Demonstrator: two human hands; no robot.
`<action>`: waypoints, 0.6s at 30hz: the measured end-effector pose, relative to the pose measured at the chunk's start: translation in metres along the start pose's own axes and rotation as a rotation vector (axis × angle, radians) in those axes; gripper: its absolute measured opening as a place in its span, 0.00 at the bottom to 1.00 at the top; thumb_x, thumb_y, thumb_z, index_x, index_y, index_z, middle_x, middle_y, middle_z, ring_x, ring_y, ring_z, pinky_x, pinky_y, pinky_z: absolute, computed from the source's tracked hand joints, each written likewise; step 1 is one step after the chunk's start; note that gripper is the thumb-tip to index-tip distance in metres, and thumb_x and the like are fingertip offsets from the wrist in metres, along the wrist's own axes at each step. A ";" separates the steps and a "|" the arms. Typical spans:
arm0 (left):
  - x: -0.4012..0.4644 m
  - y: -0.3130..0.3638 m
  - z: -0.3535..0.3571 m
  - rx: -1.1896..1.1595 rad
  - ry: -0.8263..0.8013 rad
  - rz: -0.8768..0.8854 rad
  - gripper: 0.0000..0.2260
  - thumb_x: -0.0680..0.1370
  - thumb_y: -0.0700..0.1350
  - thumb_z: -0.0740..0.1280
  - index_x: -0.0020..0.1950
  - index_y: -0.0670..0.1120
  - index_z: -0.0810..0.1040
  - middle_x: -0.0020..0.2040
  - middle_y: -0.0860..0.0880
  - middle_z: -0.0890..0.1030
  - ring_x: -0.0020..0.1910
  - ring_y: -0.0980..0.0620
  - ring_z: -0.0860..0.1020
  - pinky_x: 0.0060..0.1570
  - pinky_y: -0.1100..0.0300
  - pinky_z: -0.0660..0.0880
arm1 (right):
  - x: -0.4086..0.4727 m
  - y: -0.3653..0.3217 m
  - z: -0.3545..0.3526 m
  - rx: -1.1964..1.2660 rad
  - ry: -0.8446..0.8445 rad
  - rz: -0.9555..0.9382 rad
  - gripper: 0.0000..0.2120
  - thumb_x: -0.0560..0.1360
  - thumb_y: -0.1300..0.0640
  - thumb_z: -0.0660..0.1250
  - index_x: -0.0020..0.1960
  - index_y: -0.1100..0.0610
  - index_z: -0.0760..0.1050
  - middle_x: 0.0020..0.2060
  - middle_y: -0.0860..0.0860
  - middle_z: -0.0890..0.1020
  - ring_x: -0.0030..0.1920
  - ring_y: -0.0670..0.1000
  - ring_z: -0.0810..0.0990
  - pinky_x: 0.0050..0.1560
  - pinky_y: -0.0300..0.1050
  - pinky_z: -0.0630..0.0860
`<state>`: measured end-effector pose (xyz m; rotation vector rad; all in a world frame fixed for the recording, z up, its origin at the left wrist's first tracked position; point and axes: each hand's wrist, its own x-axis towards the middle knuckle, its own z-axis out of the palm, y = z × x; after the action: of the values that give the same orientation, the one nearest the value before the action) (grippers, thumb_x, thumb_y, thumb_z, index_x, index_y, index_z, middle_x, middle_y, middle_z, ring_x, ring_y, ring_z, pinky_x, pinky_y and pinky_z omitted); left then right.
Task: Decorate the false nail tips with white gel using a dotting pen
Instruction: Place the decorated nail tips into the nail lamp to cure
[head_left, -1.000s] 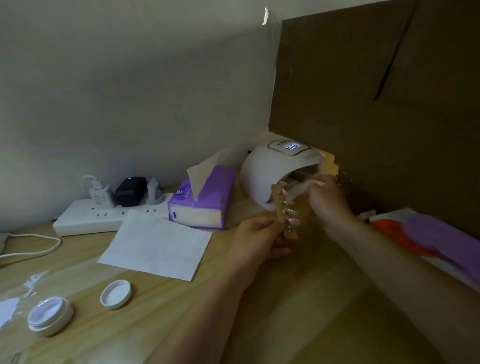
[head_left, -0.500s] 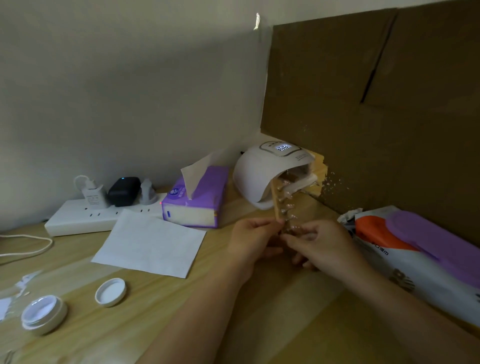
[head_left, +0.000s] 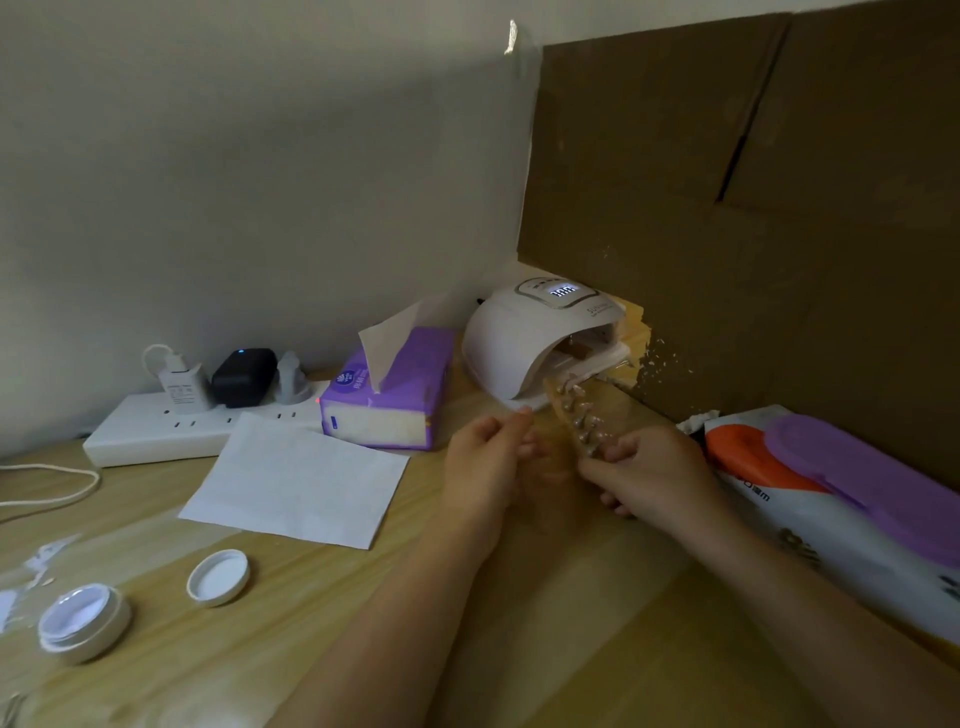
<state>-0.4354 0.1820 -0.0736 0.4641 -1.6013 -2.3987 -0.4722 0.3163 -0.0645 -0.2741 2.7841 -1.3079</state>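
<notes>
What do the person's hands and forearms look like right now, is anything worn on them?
Both the left hand and the right hand are bare, with no gloves. Both forearms are bare as far as the frame shows, with no sleeve, watch or bracelet visible. No rings show, though the picture is too soft to be sure.

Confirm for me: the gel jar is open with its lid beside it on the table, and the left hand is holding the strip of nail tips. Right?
Not quite. In the head view the right hand pinches the strip of nail tips; the left hand has let go. The gel jar is open, its lid beside it on the table.
</notes>
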 end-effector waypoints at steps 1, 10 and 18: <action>0.000 0.000 -0.002 -0.049 0.008 0.012 0.06 0.77 0.42 0.65 0.41 0.41 0.76 0.23 0.52 0.77 0.25 0.57 0.78 0.23 0.65 0.73 | 0.005 -0.001 0.003 -0.018 0.009 0.011 0.08 0.69 0.58 0.70 0.36 0.63 0.78 0.27 0.54 0.81 0.32 0.54 0.81 0.39 0.48 0.79; 0.006 0.005 -0.013 -0.106 0.058 0.074 0.06 0.77 0.38 0.63 0.42 0.42 0.78 0.27 0.50 0.77 0.24 0.58 0.74 0.24 0.66 0.72 | 0.055 -0.011 0.021 -0.163 0.126 -0.090 0.18 0.74 0.58 0.64 0.26 0.55 0.67 0.24 0.52 0.71 0.29 0.53 0.74 0.27 0.40 0.64; 0.007 0.002 -0.008 -0.071 0.072 0.128 0.11 0.78 0.36 0.61 0.37 0.43 0.77 0.25 0.50 0.74 0.20 0.58 0.68 0.18 0.68 0.64 | 0.101 -0.019 0.039 -0.173 0.237 -0.112 0.03 0.70 0.68 0.64 0.39 0.68 0.73 0.37 0.62 0.79 0.41 0.58 0.76 0.35 0.41 0.63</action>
<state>-0.4385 0.1719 -0.0754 0.4167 -1.4643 -2.3083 -0.5641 0.2559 -0.0722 -0.3051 3.1303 -1.1934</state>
